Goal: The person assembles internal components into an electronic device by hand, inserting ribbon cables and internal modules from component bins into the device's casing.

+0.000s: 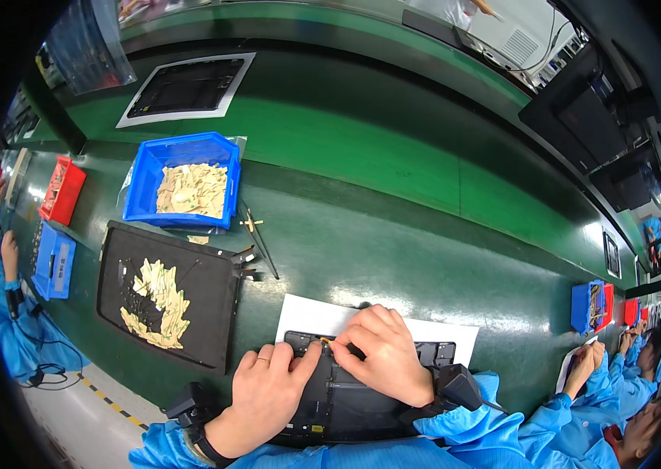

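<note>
A flat black device shell (pixel 358 399), like the open back of a tablet, lies on a white sheet (pixel 455 336) in front of me. My left hand (pixel 268 387) rests over its left part, the index fingertip pressing at the top edge. Beside that fingertip, the thumb and index finger of my right hand (pixel 381 352) are pinched together. A small orange-yellow strip (pixel 326 341) shows right at their tips; the fingers hide most of it, and I cannot tell what it is.
Left of the shell lies a black tray (pixel 213 293) with a heap of beige strips (pixel 162 301). Behind it stands a blue bin (pixel 139 187) of similar pieces, with tweezers (pixel 262 242) beside it. Another shell (pixel 190 84) lies farther back. Co-workers sit on both sides.
</note>
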Demonstrator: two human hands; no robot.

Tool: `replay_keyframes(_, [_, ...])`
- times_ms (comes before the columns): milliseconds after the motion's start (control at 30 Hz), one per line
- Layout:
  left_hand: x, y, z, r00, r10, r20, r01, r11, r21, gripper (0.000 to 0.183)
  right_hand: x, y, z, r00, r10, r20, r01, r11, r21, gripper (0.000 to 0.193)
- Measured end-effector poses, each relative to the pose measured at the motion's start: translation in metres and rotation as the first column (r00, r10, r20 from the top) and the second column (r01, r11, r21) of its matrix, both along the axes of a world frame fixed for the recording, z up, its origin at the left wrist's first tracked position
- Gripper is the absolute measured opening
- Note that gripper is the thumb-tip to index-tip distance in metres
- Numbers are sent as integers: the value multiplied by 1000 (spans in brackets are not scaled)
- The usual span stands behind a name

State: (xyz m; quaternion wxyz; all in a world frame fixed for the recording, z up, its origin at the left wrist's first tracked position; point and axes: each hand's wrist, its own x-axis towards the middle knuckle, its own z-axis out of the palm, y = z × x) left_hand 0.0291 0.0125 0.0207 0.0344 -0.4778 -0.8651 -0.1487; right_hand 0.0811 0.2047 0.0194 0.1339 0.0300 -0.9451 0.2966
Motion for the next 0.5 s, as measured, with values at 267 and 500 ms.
replay_keyframes(267, [-1, 3, 2, 999, -9, -43, 7, 999, -45, 37, 0, -1, 0, 1000, -4, -9, 4, 1000, -8, 12])
replay_keyframes(500, [-2, 4, 2, 998, -17, -67, 14, 999, -44, 36, -1, 0, 3, 998, -5, 70, 11, 996, -89, 12])
